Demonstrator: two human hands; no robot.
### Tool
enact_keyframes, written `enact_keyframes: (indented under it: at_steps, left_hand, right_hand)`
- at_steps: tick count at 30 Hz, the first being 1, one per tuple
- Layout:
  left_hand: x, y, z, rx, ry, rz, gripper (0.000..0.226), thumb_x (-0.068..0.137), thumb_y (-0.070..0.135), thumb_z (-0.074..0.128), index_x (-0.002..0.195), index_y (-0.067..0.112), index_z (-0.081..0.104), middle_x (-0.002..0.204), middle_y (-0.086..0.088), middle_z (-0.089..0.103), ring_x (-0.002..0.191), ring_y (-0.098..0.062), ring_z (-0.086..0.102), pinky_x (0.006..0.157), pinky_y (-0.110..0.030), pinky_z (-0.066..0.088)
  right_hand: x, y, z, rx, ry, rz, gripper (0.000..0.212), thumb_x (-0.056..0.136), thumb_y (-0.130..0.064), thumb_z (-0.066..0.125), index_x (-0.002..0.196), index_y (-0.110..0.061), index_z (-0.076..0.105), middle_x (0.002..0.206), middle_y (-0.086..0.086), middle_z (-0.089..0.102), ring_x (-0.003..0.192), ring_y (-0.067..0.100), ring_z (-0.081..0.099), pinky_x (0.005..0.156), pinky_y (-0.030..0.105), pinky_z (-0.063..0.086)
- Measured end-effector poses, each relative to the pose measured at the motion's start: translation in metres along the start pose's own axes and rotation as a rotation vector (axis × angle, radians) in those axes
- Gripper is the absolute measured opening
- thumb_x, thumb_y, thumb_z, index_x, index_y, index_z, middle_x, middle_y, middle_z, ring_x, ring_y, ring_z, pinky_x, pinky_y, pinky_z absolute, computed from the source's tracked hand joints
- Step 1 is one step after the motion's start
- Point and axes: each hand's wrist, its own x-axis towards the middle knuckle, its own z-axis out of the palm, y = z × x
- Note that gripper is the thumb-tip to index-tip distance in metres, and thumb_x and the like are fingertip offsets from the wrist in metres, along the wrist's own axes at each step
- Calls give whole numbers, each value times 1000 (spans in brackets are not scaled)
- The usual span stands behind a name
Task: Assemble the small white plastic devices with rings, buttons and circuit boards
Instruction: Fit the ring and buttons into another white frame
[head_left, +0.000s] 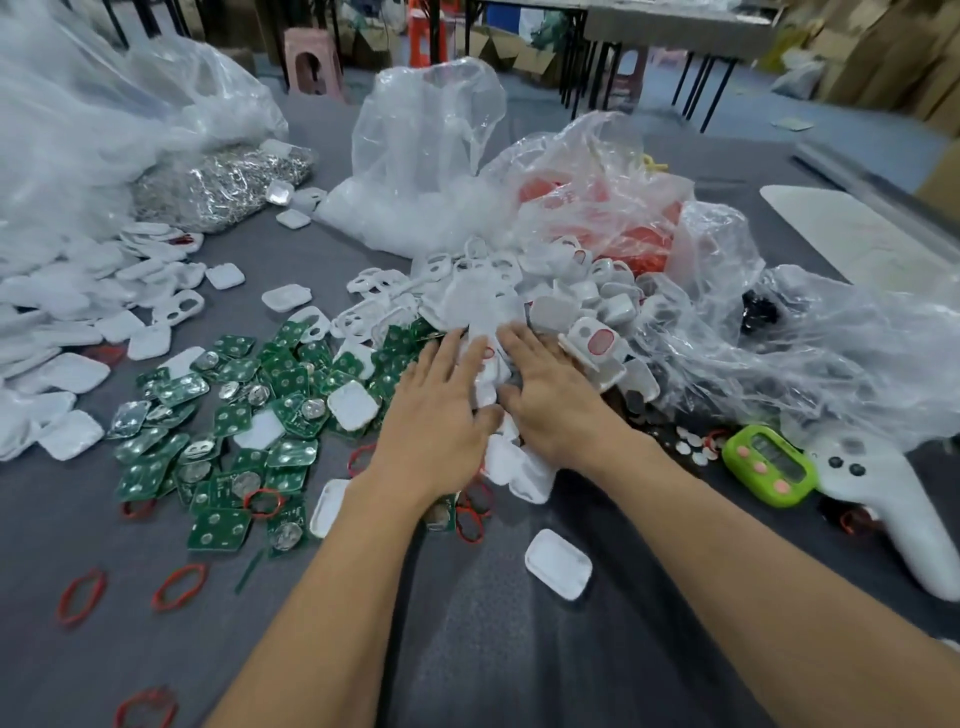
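- Two hands sit in the middle of the mess: the left hand (436, 415) and right hand (550, 400) lie side by side, palms down, fingers straight and a bit spread, not gripping anything.
- Both rest on the near end of the pile of white plastic shells (488, 306), which runs from under the palms up toward the far bags. A few shells poke out between the two hands.
- One shell with a red button (597, 340) sits just right of the right hand's fingertips.
- Loads of green circuit boards (234, 431) are scattered left of the left hand, several with round silver discs on them.
- Red rings (179, 587) lie loose on the grey table cover (467, 649), mostly near-left, with a few by the left wrist.
- A lone white shell (558, 564) sits on the cover between the two forearms.
- Far side has crinkly clear bags: a bag of white parts (426, 156), a bag of red parts (623, 228) to its right, and a bag of shiny metal bits (218, 187) far-left.
- On the right, a lime-green timer (769, 467) with pink buttons sits just beside a white handheld controller (883, 499).
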Motion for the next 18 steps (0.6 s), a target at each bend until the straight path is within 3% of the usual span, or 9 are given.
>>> enact_keyframes:
  at_steps: [2, 4, 5, 7, 9, 11, 14, 16, 18]
  left_hand:
    - [10, -2, 3, 8, 38, -4, 71, 106, 40, 45, 164, 29, 6, 173, 1, 0, 159, -21, 1, 128, -39, 3]
    - [21, -2, 5, 25, 68, -12, 68, 106, 38, 43, 164, 28, 8, 173, -2, 5, 159, -24, 6, 127, -41, 5]
    - [28, -1, 5, 37, 79, -18, 67, 106, 38, 42, 164, 27, 9, 173, -3, 7, 158, -25, 8, 127, -41, 6]
    - [39, 1, 5, 43, 115, -28, 65, 106, 37, 43, 163, 26, 14, 171, -4, 14, 157, -25, 14, 127, -42, 11]
    - [45, 3, 4, -37, 176, -36, 62, 104, 34, 50, 161, 25, 27, 168, -3, 27, 153, -23, 24, 125, -41, 18]
    - [42, 2, 3, -213, 251, -85, 57, 99, 31, 62, 153, 26, 45, 157, 0, 47, 143, -20, 41, 118, -35, 31]
    - [32, -2, -1, -347, 366, -192, 44, 95, 33, 66, 139, 33, 63, 130, 6, 70, 117, -15, 63, 91, -21, 40]
    - [28, 0, -4, -358, 403, -207, 41, 96, 35, 62, 137, 34, 65, 126, 9, 72, 114, -14, 64, 90, -20, 39]
    - [26, 5, -10, -337, 430, -192, 44, 95, 31, 63, 139, 33, 62, 132, 9, 68, 119, -15, 60, 95, -22, 39]
  right_hand:
    - [15, 5, 1, -43, 2, -36, 59, 107, -22, 47, 160, -5, 26, 172, 5, 6, 158, 19, -2, 107, 7, -26]
    - [29, 8, -2, -6, -3, 20, 64, 108, -28, 45, 163, -15, 16, 173, 0, 6, 158, 17, 1, 124, 23, -9]
    - [35, 8, -4, 14, -11, 41, 66, 107, -30, 45, 164, -19, 14, 173, -2, 7, 158, 18, 4, 127, 31, 3]
    - [41, 7, -10, 33, -26, 52, 66, 106, -28, 47, 163, -19, 16, 172, -2, 12, 157, 18, 10, 125, 33, 12]
    - [38, 6, -17, 80, 40, 64, 56, 104, -23, 51, 157, -20, 36, 163, 3, 38, 150, 21, 30, 117, 31, 24]
    - [28, 6, -25, 110, 218, 110, 33, 100, -20, 56, 131, -21, 66, 125, 6, 71, 121, 28, 59, 103, 37, 45]
    - [11, 8, -35, 105, 332, 158, 17, 97, -22, 63, 103, -23, 79, 93, 1, 78, 92, 25, 68, 84, 38, 54]
    - [3, 12, -39, 293, 378, 212, 15, 95, -19, 66, 95, -25, 80, 85, -3, 76, 84, 19, 69, 77, 34, 54]
    - [-3, 13, -41, 647, 401, 307, 20, 96, -15, 67, 85, -27, 79, 78, -4, 76, 70, 10, 69, 66, 25, 55]
